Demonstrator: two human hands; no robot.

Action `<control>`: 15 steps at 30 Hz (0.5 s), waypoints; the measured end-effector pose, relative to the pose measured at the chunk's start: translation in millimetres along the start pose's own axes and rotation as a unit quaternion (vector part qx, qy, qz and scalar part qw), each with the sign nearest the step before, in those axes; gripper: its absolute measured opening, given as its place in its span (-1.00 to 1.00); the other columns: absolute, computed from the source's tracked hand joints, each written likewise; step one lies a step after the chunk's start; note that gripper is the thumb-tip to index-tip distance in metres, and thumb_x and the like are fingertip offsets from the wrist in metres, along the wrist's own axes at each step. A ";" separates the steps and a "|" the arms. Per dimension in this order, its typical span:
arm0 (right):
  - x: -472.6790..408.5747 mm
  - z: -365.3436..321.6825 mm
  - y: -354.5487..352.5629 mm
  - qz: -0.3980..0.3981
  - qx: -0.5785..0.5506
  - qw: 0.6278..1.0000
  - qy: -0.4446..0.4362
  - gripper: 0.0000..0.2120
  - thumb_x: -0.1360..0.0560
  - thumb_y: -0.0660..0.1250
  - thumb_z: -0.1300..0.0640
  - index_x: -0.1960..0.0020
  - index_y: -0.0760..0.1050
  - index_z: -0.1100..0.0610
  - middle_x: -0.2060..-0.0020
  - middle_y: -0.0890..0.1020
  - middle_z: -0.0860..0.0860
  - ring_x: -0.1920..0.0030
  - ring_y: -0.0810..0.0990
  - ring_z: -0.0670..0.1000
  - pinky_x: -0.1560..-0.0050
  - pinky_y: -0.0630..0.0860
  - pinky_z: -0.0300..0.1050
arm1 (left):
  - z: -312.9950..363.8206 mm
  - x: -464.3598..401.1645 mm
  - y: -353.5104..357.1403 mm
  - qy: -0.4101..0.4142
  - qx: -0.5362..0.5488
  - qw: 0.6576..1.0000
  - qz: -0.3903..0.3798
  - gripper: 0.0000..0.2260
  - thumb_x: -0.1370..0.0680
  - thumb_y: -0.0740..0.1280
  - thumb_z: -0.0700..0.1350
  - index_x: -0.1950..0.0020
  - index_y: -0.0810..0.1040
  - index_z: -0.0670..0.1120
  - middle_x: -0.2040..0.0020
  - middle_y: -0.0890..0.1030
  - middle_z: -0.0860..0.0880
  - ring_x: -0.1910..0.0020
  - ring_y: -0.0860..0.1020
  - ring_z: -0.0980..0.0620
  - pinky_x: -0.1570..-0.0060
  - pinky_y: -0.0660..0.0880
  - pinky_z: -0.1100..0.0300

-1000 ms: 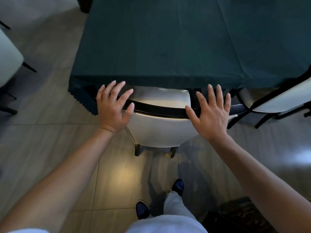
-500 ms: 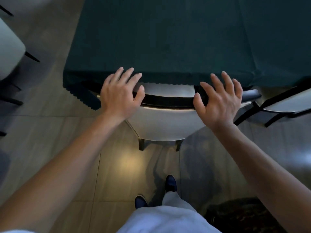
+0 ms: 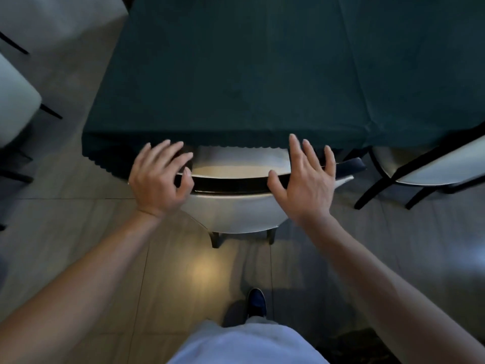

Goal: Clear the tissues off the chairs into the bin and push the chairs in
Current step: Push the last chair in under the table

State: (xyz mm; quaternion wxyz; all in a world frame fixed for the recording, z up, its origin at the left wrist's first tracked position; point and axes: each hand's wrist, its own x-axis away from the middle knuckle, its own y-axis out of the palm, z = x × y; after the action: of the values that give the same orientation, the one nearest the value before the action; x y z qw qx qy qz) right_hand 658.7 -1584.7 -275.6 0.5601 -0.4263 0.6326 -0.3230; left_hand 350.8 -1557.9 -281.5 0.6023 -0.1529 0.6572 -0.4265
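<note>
I read the dining chair as rigid, light, sliding easily on tile. Left hand and right hand flat-fingered on its backrest rail, gripping nothing.

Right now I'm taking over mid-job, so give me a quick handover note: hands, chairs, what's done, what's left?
Left hand: open, fingers spread, on the chair back's left end.
Right hand: open, flat on its right end.
Chair: seat mostly under the tablecloth; no tissue visible on it.
Second chair, right: angled, not pushed in.
Left: finish this push, then the second chair. No bin or tissues in view.
</note>
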 end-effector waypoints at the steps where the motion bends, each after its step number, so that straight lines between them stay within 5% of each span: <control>1: -1.4 -6.1 0.4 -0.012 0.005 1.000 -0.007 -0.29 -0.61 0.07 -0.28 -0.61 0.16 0.13 -0.39 0.57 0.03 -0.54 0.35 0.10 -0.60 0.01 0.23 | -9.2 -1.5 0.8 0.002 -0.001 1.000 0.003 -0.62 -0.65 0.14 0.02 -0.19 0.72 -0.07 -0.25 0.68 -0.08 -0.32 0.59 -0.11 -0.43 0.39 -0.14; 6: -10.0 -55.2 3.4 -0.080 0.001 0.997 -0.022 -0.34 -0.64 -0.06 -0.29 -0.58 0.29 0.08 -0.51 0.44 0.05 -0.60 0.23 0.14 -0.59 0.01 0.29 | -54.9 -11.4 -2.8 -0.054 -0.034 0.997 -0.036 -0.62 -0.62 0.14 -0.01 -0.15 0.73 -0.08 -0.26 0.68 -0.09 -0.40 0.52 -0.15 -0.52 0.19 -0.25; 11: -7.7 -52.8 5.4 -0.029 0.007 0.998 -0.046 -0.45 -0.63 0.06 -0.16 -0.53 0.39 0.05 -0.62 0.22 0.13 -0.64 0.10 0.15 -0.56 0.09 0.28 | -48.8 11.5 1.5 -0.116 -0.023 0.993 -0.014 -0.53 -0.73 -0.02 0.00 -0.24 0.68 -0.06 -0.38 0.60 -0.06 -0.52 0.38 -0.13 -0.56 0.09 -0.21; 15: -15.4 -51.7 13.5 -0.018 0.013 0.998 -0.058 -0.49 -0.61 0.11 -0.15 -0.47 0.47 0.03 -0.56 0.34 0.13 -0.60 0.22 0.17 -0.48 0.27 0.22 | -53.1 11.7 7.9 -0.104 -0.026 0.994 0.015 -0.61 -0.72 0.05 0.01 -0.31 0.64 -0.01 -0.46 0.52 -0.04 -0.56 0.31 -0.14 -0.55 0.12 -0.24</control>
State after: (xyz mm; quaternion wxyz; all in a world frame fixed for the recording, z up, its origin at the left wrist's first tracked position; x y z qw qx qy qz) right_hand 605.6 -1568.6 -272.5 0.5950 -0.4484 0.5874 -0.3159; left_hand 301.7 -1541.6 -299.9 0.6697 -0.2022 0.6039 -0.3818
